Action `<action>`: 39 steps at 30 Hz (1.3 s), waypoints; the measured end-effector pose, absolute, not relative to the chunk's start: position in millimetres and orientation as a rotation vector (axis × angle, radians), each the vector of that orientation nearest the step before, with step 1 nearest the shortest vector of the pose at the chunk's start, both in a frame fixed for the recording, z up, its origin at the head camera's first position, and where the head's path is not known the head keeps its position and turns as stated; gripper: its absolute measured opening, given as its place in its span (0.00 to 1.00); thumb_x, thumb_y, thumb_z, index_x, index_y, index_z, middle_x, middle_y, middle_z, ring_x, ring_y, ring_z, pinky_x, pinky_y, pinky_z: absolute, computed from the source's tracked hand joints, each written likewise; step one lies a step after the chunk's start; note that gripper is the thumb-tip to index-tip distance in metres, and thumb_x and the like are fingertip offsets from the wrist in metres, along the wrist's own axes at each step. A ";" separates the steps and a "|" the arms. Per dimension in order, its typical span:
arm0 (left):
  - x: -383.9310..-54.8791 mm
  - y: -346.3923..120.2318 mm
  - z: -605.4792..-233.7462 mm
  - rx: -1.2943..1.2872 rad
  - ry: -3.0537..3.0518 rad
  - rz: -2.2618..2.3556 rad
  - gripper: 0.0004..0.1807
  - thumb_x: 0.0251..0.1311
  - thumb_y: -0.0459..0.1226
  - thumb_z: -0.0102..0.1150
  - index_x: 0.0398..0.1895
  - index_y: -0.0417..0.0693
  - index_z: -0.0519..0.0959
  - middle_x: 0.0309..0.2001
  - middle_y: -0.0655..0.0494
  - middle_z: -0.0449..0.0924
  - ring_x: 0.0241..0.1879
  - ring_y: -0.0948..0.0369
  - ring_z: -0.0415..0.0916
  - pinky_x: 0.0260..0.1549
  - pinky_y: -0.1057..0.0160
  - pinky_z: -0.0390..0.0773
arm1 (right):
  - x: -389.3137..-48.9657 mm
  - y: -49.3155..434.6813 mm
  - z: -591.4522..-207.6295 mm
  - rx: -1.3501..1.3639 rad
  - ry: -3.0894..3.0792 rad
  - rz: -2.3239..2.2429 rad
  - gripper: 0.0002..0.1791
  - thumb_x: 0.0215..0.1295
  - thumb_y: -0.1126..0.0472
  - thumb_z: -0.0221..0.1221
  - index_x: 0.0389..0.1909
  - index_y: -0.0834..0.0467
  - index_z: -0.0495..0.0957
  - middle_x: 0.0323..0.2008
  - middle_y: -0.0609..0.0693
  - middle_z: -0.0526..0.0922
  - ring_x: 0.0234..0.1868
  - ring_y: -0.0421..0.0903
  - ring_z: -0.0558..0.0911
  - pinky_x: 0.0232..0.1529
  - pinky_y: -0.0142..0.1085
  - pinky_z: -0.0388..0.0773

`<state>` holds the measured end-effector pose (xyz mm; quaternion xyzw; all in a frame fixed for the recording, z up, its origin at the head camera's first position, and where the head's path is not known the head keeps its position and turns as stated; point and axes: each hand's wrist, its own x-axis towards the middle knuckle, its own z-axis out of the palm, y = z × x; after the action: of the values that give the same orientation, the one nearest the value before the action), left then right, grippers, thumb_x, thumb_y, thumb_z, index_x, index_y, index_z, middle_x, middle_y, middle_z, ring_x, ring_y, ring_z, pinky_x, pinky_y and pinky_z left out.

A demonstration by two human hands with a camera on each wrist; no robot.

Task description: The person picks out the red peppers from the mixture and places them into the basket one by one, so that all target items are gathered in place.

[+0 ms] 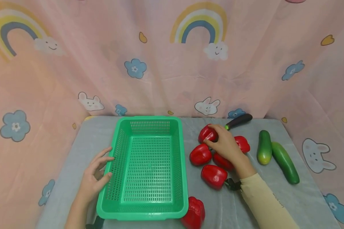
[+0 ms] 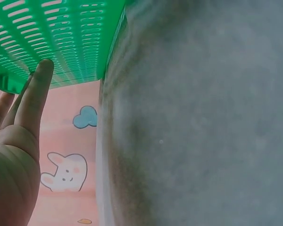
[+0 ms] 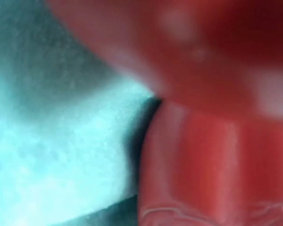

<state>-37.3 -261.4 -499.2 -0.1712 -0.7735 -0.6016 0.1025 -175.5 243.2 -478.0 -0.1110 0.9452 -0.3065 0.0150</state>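
Observation:
A green plastic basket (image 1: 186,178) with slotted walls stands on the grey cloth. My left hand (image 1: 94,175) is at its left side, fingers loosely extended; in the left wrist view the fingertips meet the slotted wall (image 2: 80,42) from outside. At the back, right of the basket, my right hand (image 1: 226,144) holds a glossy red bell pepper (image 1: 206,134) between thumb and fingers. Close by lie more red peppers: one just in front (image 1: 200,155), another nearer me (image 1: 214,176), and two partly covered by the hand and forearm. Red surfaces (image 3: 212,165) fill much of the right wrist view.
Behind the right hand lies a dark eggplant (image 1: 240,120). Two green cucumbers (image 1: 264,148) rest side by side at the right. One red pepper (image 1: 196,211) sits against the basket's front right corner. A pink patterned curtain (image 1: 166,86) hangs behind the table.

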 end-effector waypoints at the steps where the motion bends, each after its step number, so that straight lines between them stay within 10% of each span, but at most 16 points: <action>1: -37.6 -261.3 -498.8 -0.508 -2.278 -1.784 0.27 0.57 0.12 0.61 0.62 0.24 0.77 0.80 0.32 0.63 0.75 0.59 0.72 0.63 0.65 0.79 | -175.5 243.8 -478.3 -0.343 2.944 -0.956 0.45 0.64 0.56 0.77 0.79 0.58 0.69 0.72 0.64 0.74 0.70 0.67 0.74 0.55 0.68 0.84; 39: -38.1 -261.3 -506.1 -0.655 -2.075 -1.924 0.26 0.59 0.08 0.54 0.62 0.16 0.73 0.77 0.17 0.56 0.80 0.53 0.65 0.74 0.67 0.67 | -169.0 222.3 -426.3 -0.497 3.092 -0.904 0.45 0.56 0.56 0.78 0.76 0.58 0.74 0.72 0.62 0.73 0.68 0.66 0.75 0.50 0.66 0.86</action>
<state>-38.1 -261.3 -506.1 -0.2240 -0.7093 -0.6578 0.1184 -169.0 222.3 -426.3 -0.1521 0.9470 -0.2769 -0.0589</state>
